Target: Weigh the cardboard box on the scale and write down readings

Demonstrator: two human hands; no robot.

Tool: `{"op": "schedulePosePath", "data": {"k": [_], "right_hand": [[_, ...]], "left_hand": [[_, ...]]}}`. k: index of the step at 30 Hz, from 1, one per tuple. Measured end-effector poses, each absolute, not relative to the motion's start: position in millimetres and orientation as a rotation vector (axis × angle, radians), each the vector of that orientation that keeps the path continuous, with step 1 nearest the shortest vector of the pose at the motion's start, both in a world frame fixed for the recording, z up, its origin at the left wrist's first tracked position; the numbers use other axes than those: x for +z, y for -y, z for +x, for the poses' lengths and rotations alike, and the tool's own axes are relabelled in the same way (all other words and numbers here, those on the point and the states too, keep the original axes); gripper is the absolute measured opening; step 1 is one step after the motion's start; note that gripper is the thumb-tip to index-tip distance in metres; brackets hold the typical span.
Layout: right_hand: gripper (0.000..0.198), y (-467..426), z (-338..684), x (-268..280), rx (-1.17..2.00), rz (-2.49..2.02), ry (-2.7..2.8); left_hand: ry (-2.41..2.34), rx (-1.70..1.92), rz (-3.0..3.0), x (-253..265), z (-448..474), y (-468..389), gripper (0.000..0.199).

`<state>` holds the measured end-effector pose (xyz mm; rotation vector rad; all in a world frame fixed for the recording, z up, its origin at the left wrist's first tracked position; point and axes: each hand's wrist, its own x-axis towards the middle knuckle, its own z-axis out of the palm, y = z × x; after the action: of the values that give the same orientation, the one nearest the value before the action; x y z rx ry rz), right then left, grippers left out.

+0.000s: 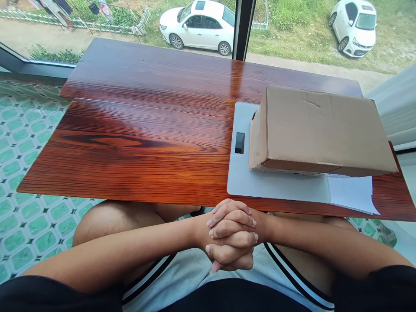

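My left hand (pixel 210 238) and my right hand (pixel 255 223) are clasped together, their fingers interlaced, above my lap just below the near edge of the wooden table (pixel 130 173). Nothing shows between them apart from each other's fingers. Up and to the right of the hands, a closed brown cardboard box (pixel 325 130) rests on a flat, pale grey slab (pixel 247 184) with a small dark display (pixel 239 143), which looks like a digital scale. White paper sheets (pixel 352 193) stick out from below the box at the right.
The reddish-brown table has a second board (pixel 146 69) behind the near one. Beyond it are a window frame (pixel 242 30) and two white cars (pixel 201 26) outside. A pale curtain (pixel 396 104) hangs at right. Green tiled floor (pixel 19 151) lies at left.
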<state>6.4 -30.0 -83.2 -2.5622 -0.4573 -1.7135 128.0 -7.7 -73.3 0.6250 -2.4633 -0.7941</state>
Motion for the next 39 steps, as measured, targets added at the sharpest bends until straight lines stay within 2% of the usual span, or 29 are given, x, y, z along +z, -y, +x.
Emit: {"op": "schedulePosePath", "data": {"k": [3, 9, 15, 20, 24, 30, 33, 39], "right_hand": [[0.009, 25.6, 9.7, -83.5, -1.756, -2.46, 0.431], [0.008, 26.7, 8.3, -83.2, -1.758, -2.505, 0.387], [0.005, 23.8, 4.4, -83.3, -1.76, -2.591, 0.39], [0.003, 24.1, 0.1, -84.9, -1.694, -2.63, 0.341], [0.006, 25.4, -2.8, -85.5, -1.568, -2.649, 0.412], [0.016, 19.7, -2.2, -86.5, -1.58, -2.493, 0.288], [0.005, 22.9, -1.1, -83.9, -1.567, -2.539, 0.373], [0.007, 23.1, -0.3, -76.0, -1.698, -2.625, 0.362]], "left_hand": [[2.471, -0.785, 0.612, -73.4, 128.3, 7.0, 0.02], [2.423, -1.032, 0.815, -63.4, 126.9, -8.1, 0.016], [2.419, -0.708, 0.56, -74.0, 130.3, 0.4, 0.01], [2.415, -0.736, 0.514, -76.8, 129.8, 2.9, 0.013], [2.417, -0.923, 0.648, -65.4, 129.7, -9.4, 0.014], [2.431, -1.108, 0.882, -55.5, 123.5, -7.4, 0.033], [2.387, -1.131, 0.951, -53.4, 119.8, -4.7, 0.03], [2.405, -1.05, 0.896, -50.4, 117.2, -6.7, 0.032]]}}
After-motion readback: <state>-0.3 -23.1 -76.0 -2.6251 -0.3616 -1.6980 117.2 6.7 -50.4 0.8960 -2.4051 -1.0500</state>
